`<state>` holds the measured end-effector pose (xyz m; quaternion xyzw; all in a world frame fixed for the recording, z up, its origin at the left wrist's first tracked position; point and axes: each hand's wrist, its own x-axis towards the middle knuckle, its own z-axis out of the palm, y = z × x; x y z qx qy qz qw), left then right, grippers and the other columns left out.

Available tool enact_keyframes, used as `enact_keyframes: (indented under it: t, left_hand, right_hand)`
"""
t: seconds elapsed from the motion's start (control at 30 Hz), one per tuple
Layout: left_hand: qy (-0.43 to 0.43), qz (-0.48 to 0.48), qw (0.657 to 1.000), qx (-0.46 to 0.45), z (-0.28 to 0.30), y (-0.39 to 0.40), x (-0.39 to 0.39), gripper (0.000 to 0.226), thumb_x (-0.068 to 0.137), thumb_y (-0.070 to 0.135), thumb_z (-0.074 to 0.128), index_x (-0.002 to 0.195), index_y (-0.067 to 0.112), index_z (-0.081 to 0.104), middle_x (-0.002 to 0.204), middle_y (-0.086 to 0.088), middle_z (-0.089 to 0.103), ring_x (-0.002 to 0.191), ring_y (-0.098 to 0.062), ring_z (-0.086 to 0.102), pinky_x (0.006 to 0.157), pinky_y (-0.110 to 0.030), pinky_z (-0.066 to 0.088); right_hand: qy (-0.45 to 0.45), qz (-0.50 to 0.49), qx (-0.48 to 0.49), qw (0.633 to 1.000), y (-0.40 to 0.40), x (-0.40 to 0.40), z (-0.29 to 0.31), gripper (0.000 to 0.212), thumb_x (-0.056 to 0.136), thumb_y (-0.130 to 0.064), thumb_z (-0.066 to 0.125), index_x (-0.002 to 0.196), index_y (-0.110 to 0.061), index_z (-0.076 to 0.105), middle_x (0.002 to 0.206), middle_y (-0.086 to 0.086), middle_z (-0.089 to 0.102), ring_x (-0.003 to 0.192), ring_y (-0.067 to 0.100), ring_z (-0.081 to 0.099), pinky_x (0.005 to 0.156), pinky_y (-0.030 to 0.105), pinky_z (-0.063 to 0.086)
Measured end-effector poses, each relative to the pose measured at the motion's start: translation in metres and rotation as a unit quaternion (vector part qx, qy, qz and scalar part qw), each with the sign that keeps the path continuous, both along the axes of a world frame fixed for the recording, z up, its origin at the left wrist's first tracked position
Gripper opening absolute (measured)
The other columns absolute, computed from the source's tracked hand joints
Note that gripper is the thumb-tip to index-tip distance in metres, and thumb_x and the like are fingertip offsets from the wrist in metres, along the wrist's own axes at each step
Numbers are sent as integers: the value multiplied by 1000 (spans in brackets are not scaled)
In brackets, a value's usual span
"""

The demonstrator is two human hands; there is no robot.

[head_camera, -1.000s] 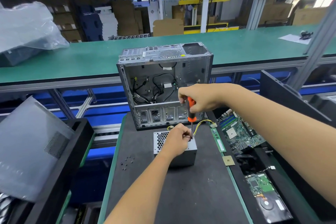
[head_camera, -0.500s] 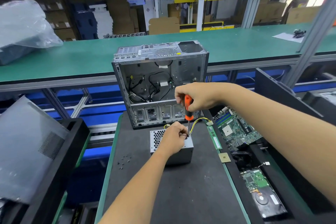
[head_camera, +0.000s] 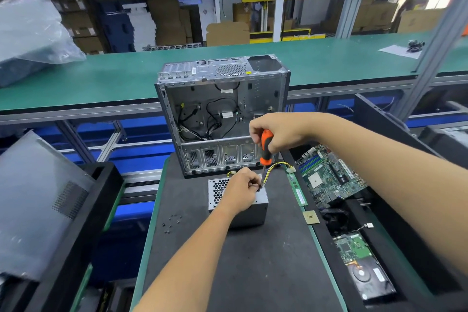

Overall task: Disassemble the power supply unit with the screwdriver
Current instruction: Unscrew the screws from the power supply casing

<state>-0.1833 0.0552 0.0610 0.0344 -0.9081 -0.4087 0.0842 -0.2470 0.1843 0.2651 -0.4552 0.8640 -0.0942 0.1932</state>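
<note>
Power supply (head_camera: 236, 204) sits on the dark mat (head_camera: 253, 273), just in front of the open computer case (head_camera: 222, 114), honeycomb vent side up; its yellow and black wires (head_camera: 274, 168) trail off to the right toward the green memory stick (head_camera: 296, 189).

Compared with a second ago, very little differs — your right hand (head_camera: 278, 132) is in the same place, clenched round the orange handle of the screwdriver (head_camera: 265, 149), shaft near upright with the tip down at the top right corner of the supply; your left hand (head_camera: 240, 191) lies on top of the box as before, fingers curled at the shaft tip, pinching or steadying something there; whether that is the shaft, the screw or a wire, you cannot tell from this view.

The apparent shift of the whole scene is your head moving, not the work; the box has not slid on the mat.

Judgement: you are mid-screw — the driver stays seated on one corner fastener and the cover is not yet loose; the task is early, with the casing closed.

Loose screws (head_camera: 172, 220) lie scattered on the mat to the left of the box, well apart from your hands; the motherboard (head_camera: 329, 175) and hard drive (head_camera: 364, 268) lie in the tray on the right.

Risk: the tip may slip off the screw head if your left hand eases; keep the shaft upright.
</note>
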Motion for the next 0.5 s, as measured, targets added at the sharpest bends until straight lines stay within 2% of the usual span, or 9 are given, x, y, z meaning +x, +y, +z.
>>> enact_keyframes:
  t: [0.07, 0.1, 0.17, 0.23, 0.3, 0.37, 0.4, 0.47, 0.5]
  left_hand:
    - [2, 2, 1000, 1, 0, 0, 0, 22, 84, -6, 52, 78, 11, 64, 86, 7, 54, 67, 0, 53, 62, -2, 38]
    - [1, 2, 1000, 2, 0, 0, 0, 22, 84, -7, 52, 78, 10, 64, 85, 8, 54, 66, 2, 52, 62, -2, 38]
    - [-2, 4, 1000, 7, 0, 0, 1, 24, 84, -7, 51, 77, 12, 63, 84, 9, 53, 65, 2, 52, 61, -2, 38]
    - [-3, 3, 1000, 10, 0, 0, 0, 27, 84, -7, 51, 75, 16, 61, 85, 9, 53, 66, 1, 52, 62, -1, 38]
    - [-1, 1, 1000, 11, 1, 1, 0, 28, 84, -7, 51, 74, 17, 60, 84, 10, 52, 67, 1, 52, 64, -1, 37]
    - [0, -1, 1000, 6, 1, 1, 0, 28, 84, -7, 52, 73, 18, 59, 85, 8, 52, 67, 0, 52, 64, -1, 37]
    - [0, -2, 1000, 1, 1, 1, 0, 27, 84, -7, 52, 73, 17, 59, 87, 6, 53, 67, 0, 51, 64, -1, 37]
    - [1, -1, 1000, -5, 0, 0, -1, 25, 85, -6, 52, 75, 15, 61, 89, 5, 53, 67, 0, 51, 63, 0, 36]
    - [1, -1, 1000, -4, 0, 0, -1, 24, 85, -6, 52, 76, 14, 62, 89, 4, 54, 67, 0, 51, 63, 0, 35]
  right_hand:
    - [46, -33, 14, 998, -1, 0, -4, 15, 84, -22, 61, 91, -15, 50, 85, 9, 64, 63, 26, 66, 61, 36, 49]
    - [80, -52, 33, 995, -3, 0, -5, 21, 91, -33, 53, 90, -13, 49, 82, 9, 62, 53, 25, 68, 57, 34, 50]
    - [133, -62, 59, 987, -5, -2, -6, 32, 100, -38, 37, 88, -10, 47, 79, 9, 56, 41, 23, 64, 54, 32, 47]
    - [120, -26, 28, 992, -6, -5, -8, 22, 99, -33, 43, 92, -12, 48, 75, 3, 56, 48, 20, 64, 57, 32, 44]
    - [56, 12, -4, 998, -5, -3, -6, 12, 93, -22, 57, 102, -17, 51, 81, 0, 61, 66, 18, 59, 64, 35, 43]
    - [-27, 16, -26, 999, -3, 0, -3, 26, 84, -7, 63, 106, -17, 53, 97, 1, 65, 80, 18, 58, 72, 36, 47]
    - [-36, 6, -36, 999, -2, 1, -4, 26, 82, -6, 63, 103, -16, 54, 99, 2, 66, 82, 18, 58, 70, 35, 47]
    - [33, -18, -26, 999, -5, 1, -6, 15, 85, -27, 64, 92, -17, 55, 89, 4, 66, 75, 21, 63, 60, 31, 45]
    - [84, -36, 0, 996, -7, 0, -7, 28, 90, -42, 57, 87, -15, 54, 82, 7, 66, 69, 24, 66, 58, 29, 44]
